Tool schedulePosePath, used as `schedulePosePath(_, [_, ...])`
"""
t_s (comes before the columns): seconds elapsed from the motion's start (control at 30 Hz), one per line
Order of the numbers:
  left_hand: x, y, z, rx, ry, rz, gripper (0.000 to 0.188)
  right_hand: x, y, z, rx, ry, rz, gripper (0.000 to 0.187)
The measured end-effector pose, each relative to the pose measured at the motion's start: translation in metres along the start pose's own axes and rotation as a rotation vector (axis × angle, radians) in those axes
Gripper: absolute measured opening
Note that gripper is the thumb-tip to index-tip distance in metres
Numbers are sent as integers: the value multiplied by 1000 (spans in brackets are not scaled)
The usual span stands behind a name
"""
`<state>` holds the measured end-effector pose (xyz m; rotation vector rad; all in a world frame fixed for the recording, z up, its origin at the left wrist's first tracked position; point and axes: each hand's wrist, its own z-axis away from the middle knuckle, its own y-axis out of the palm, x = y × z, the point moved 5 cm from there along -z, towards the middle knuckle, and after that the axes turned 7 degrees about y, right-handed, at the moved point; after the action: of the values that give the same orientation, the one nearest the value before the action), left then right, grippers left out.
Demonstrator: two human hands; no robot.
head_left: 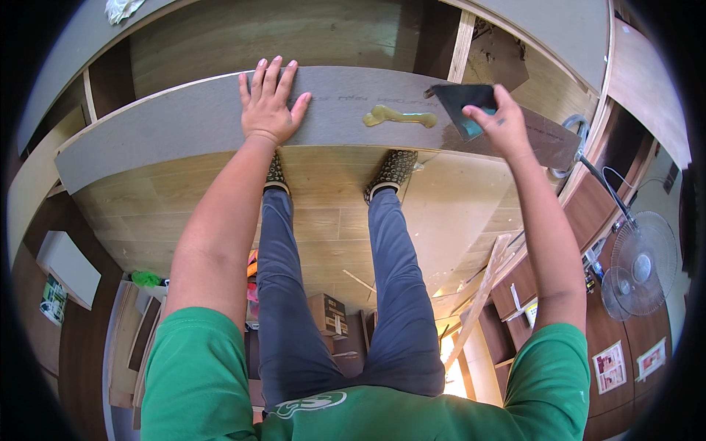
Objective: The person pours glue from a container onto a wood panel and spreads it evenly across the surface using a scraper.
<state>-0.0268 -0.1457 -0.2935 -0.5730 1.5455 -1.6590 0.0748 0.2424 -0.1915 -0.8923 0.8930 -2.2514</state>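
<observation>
1. Two bare hands of one person were over a long grey board point(184, 117), which lay across in front of the body.
2. The left hand point(272, 110) was flat on the board, left of its middle. Its fingers point(271, 78) were spread apart, and the tips reached the far edge.
3. The right hand point(507, 128) was above the right part of the board. Its thumb and fingers were clamped on a dark, flat spreader point(457, 97), which was held tilted. I could not tell whether its lower corner touched the board.
4. Between the two hands, nearer to the spreader, a yellowish streak of thick liquid point(401, 116) lay on the board, with a thicker end toward the left hand.
5. At the right end, the surface had a dark brown film point(544, 138).
6. Below the near edge I saw two patterned shoes point(390, 170), their toes partly hidden by the board, and a wood-look floor point(323, 220).
7. A fan point(641, 266) with a clear round guard stood at the right side, well apart from the board. A cardboard box point(323, 314) was visible between the legs.
</observation>
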Motion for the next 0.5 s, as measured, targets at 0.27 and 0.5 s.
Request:
schedulePosePath(0.27, [-3,-2,-2,-27,9,16,65,-39,43,11,-89,-100,127,40])
schedulePosePath(0.5, [-2,0,-2,-27,13,18,65,-49,59,16,-88,-67,258,39])
